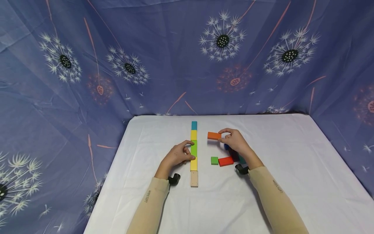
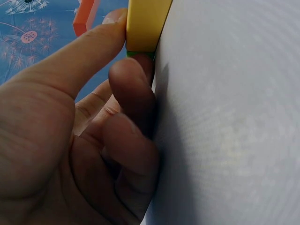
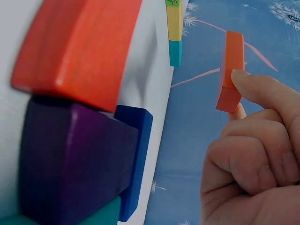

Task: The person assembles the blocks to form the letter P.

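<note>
Row (image 1: 194,152): five blocks end-to-end, starting near desk's (image 1: 268,130) far edge. Left hand (image 1: 176,155) touches green block (image 1: 194,149); cannot tell if pinching. Right hand (image 1: 234,141) pinches orange block (image 1: 214,136), unplaced, right of row. Red block (image 1: 226,161), purple block (image 3: 70,154) likely remaining.

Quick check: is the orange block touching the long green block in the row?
Apart. The head view shows it: a strip of white cloth separates the orange block, held in the right hand, from the long green block.
</note>
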Available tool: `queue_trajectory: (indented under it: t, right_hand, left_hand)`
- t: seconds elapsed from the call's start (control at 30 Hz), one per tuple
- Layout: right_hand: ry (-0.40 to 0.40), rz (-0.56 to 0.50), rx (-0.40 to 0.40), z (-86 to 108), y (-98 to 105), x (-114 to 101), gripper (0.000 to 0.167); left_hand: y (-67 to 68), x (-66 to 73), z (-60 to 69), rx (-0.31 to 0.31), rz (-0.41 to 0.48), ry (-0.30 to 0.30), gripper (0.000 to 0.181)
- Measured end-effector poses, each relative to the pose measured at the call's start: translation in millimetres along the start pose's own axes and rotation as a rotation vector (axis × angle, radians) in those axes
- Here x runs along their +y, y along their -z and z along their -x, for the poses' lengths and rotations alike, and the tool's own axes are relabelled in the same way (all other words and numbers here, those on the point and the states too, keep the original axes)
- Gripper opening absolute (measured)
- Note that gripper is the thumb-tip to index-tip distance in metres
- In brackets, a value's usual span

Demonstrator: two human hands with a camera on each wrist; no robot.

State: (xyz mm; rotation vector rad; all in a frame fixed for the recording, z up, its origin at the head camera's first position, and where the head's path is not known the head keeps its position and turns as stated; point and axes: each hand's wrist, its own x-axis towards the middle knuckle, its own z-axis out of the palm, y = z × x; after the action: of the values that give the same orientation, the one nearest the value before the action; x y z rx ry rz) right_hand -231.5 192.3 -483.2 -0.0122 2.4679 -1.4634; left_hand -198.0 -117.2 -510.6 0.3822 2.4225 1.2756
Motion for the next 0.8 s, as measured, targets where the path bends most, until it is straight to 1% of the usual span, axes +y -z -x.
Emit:
queue_trajectory:
  t: [0.13,0.4,0.67,0.8]
  right_hand:
    - [-0.001,0.005,-0.001,-5.8,1,-1,0.040]
    - [0.004,-0.027,-0.019,-15.5,5,-3,0.041]
    - [-0.036,0.031,0.007,-24.7,5,-6,0.042]
    - [-0.056,0.032,-0.006,-29.0,6,-4,0.043]
  left_hand:
    - [-0.4,-0.9,-0.8,0.002,0.002,0.008,0.065]
    - [-0.4,-1.2,-1.6,0.000,-0.012,0.010,0.065]
    - [-0.7,-0.6,-1.6,0.006,-0.016,0.011,0.065]
    - [-1.1,-0.9,-1.3,0.008,-0.018,0.012,0.065]
